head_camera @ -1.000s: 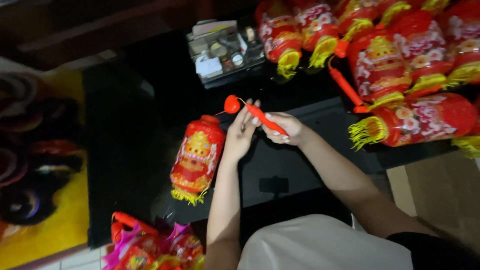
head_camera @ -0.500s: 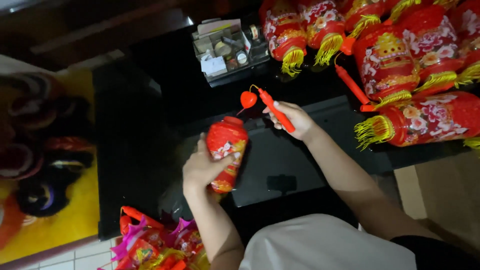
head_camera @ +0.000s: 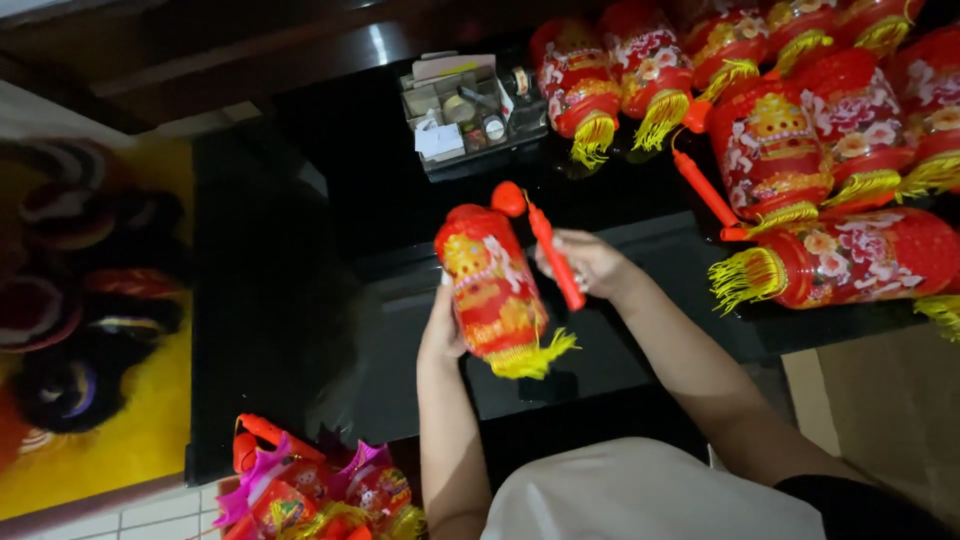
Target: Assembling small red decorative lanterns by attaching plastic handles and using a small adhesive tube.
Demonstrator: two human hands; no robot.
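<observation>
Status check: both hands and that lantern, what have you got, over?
Left hand grips the red lantern over the black table. Right hand holds the red handle stick at its top. Finished lanterns piled right, nothing between.

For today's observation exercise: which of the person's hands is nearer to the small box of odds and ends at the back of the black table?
Right. The right hand, gripping the red stick, sits just below the box. The left hand, holding the red lantern, is lower and farther.

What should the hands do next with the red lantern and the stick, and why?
Probably bring the stick's round tip to the lantern's top. The left hand holds the lantern tilted; the right hand holds the red stick right beside it, apparently unattached.
</observation>
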